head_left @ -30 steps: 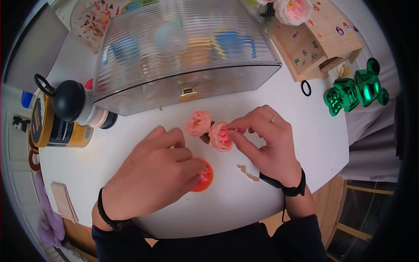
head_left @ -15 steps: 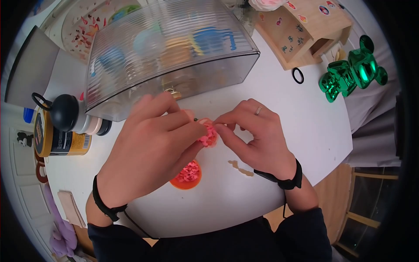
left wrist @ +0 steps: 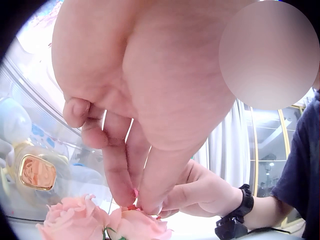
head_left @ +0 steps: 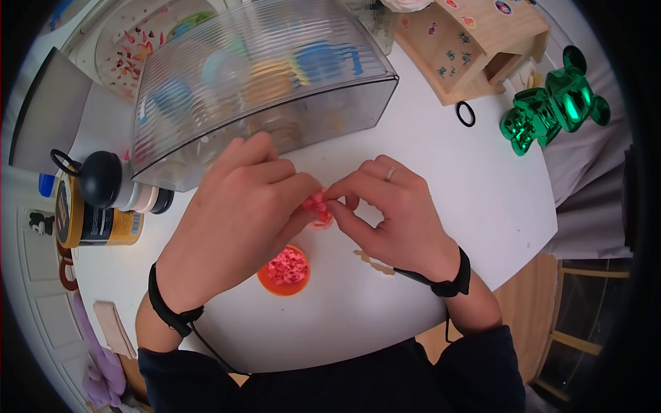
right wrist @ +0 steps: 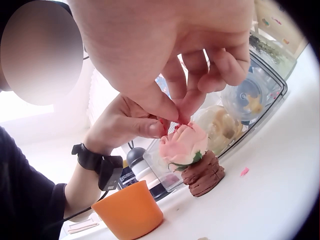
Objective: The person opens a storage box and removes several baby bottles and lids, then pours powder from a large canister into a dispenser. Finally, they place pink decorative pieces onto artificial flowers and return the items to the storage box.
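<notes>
My left hand pinches a small pinkish-red bit between thumb and forefinger, right over a pink artificial rose. From the other side my right hand brings its thumb and forefinger together at the top of the same rose, with red bits at the tips. Its green leaves sit against a ridged brown clay-like base. A second pink rose stands beside it, hidden by my left hand in the head view. Nearer me is an orange cup filled with pinkish-red bits.
Behind my hands stands a clear ribbed box. A yellow tub and a black-topped bottle are on the left. A wooden house, black ring and green shiny bear are on the right. A thin beige strip lies by my right wrist.
My left hand has gone from the orange cup up to the rose and come close to my right fingertips. My right hand has stayed at the rose. The head view has shifted.
</notes>
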Action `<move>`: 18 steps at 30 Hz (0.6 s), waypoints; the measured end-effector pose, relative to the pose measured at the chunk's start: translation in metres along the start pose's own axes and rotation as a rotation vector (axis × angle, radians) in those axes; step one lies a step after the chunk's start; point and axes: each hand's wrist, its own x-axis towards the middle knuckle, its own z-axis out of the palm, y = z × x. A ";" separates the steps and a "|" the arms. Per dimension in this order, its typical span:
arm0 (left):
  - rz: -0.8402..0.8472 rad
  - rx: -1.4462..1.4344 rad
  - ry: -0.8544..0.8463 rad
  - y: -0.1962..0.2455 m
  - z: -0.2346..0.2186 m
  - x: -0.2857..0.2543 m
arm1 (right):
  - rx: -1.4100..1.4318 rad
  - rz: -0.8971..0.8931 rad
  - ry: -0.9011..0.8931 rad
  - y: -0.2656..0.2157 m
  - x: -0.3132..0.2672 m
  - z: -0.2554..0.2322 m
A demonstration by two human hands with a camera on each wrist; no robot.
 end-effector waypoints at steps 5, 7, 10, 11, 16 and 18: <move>0.020 -0.060 0.029 -0.001 0.001 0.002 | 0.012 -0.004 0.009 -0.001 0.001 -0.001; 0.028 -0.085 0.027 -0.003 0.001 0.002 | 0.012 0.006 -0.001 0.000 0.001 -0.002; 0.019 -0.143 0.054 -0.006 0.003 0.000 | 0.019 0.003 0.000 0.000 0.001 -0.003; 0.012 -0.166 0.069 -0.007 0.003 -0.001 | 0.016 0.001 0.000 0.000 0.001 -0.003; -0.005 -0.185 0.110 -0.011 -0.002 -0.007 | 0.030 0.002 0.003 0.001 0.000 -0.002; 0.007 -0.186 0.110 -0.010 -0.001 -0.008 | 0.036 0.001 0.010 0.000 0.000 -0.001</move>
